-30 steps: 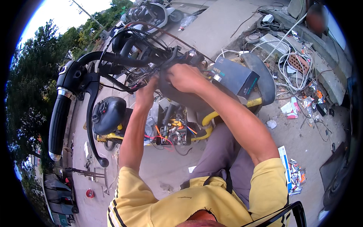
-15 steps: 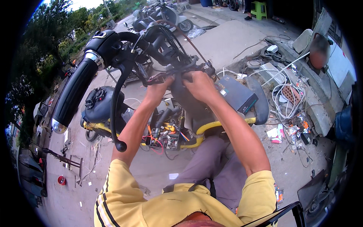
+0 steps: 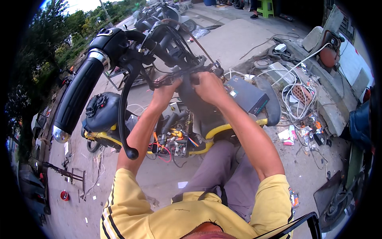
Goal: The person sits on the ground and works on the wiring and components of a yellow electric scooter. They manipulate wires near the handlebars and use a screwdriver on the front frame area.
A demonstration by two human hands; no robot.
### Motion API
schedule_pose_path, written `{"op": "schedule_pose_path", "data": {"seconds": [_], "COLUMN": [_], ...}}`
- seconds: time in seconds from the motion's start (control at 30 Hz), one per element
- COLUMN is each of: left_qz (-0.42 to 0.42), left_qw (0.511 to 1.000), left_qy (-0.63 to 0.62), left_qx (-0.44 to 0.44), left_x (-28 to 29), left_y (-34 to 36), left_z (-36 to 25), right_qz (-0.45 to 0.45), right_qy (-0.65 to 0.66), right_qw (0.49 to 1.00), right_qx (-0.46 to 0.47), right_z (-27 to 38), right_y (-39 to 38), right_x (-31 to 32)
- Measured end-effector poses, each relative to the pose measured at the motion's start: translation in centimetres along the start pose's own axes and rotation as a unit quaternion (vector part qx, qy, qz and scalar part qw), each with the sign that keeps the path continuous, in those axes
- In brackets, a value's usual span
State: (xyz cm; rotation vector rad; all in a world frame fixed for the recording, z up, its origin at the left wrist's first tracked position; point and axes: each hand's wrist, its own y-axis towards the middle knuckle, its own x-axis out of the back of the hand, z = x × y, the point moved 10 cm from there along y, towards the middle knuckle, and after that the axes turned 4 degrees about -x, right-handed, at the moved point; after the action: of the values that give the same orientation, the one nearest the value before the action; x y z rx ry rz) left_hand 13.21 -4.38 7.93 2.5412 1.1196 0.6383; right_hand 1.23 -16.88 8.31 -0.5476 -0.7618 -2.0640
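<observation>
Your left hand [image 3: 164,95] and right hand [image 3: 210,87] curl by those wires [image 3: 160,82], can't tell what's held, probably light, floppy stuff, so pinch them gently mid-length.

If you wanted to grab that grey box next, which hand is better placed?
Probably the right hand: it is nearer the grey box, on the same side of the dark column. The left hand is across that column, beside thin wires.

This is an outdoor vehicle-repair yard: a partly dismantled scooter [image 3: 194,97] with bared wires [image 3: 192,141], parked scooters [image 3: 161,16], tangled white cable [image 3: 283,98], concrete ground [image 3: 234,40], trees [image 3: 36,67].
</observation>
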Motion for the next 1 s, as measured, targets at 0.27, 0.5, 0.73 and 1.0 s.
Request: {"op": "schedule_pose_path", "data": {"seconds": [0.27,0.5,0.73,1.0], "left_qz": [-0.019,-0.022,-0.016,-0.02], "left_qw": [0.999,0.999,0.999,0.998], "left_qy": [-0.028,-0.046,-0.042,-0.06], "left_qx": [0.008,0.017,0.016,0.023], "left_x": [0.1,-0.3,-0.2,-0.3], "left_y": [-0.2,-0.4,0.0,-0.3], "left_z": [0.0,-0.8,0.2,0.1], "right_qz": [0.0,0.003,-0.02,0.016], "right_qy": [-0.009,-0.046,-0.019,-0.032], "right_qw": [1.0,0.999,0.998,0.999], "right_qx": [0.005,0.022,0.048,0.037], "right_z": [0.1,0.6,0.2,0.4], "right_y": [0.4,0.0,0.4,0.6], "right_x": [-0.1,-0.3,-0.1,-0.4]}}
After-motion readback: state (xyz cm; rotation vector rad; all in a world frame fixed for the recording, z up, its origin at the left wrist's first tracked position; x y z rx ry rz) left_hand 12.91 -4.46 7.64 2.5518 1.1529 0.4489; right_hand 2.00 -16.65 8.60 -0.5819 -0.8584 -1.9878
